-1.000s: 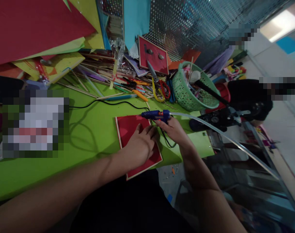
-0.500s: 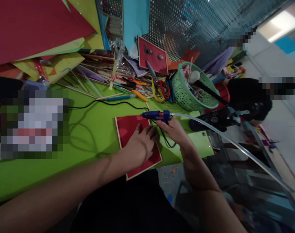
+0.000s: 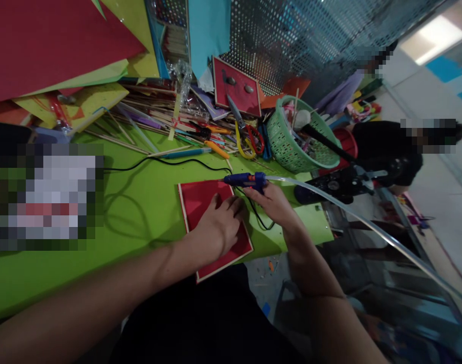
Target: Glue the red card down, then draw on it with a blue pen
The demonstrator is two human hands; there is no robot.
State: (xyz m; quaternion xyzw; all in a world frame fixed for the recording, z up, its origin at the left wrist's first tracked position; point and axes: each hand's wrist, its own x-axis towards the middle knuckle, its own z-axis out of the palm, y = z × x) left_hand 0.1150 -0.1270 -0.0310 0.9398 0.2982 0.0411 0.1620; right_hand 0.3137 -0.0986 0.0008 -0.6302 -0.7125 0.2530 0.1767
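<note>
A red board [image 3: 195, 205] with pale strips along its edges lies on the green tabletop at the front. My left hand [image 3: 219, 227] rests on it, palm down with fingers spread, holding nothing. In my right hand [image 3: 272, 199] is a blue hot glue gun [image 3: 242, 179], gripped by its handle with the fingers wrapped round. Its nozzle points left, at the board's far edge; whether the tip touches cannot be made out. From the back of the gun a long clear glue stick [image 3: 329, 192] curves off to the right.
A black cord [image 3: 185, 161] crosses the green table [image 3: 139, 187]. Behind lie scissors [image 3: 249, 139], pens and many thin sticks [image 3: 147, 106]. A green basket [image 3: 287, 146] and a black clamp-like stand [image 3: 329, 184] are at right. Another person [image 3: 386, 151] is beyond them.
The glue gun's nozzle has shifted slightly right along the board's far edge. My left hand stays on the board. The whole view has drifted a little.
</note>
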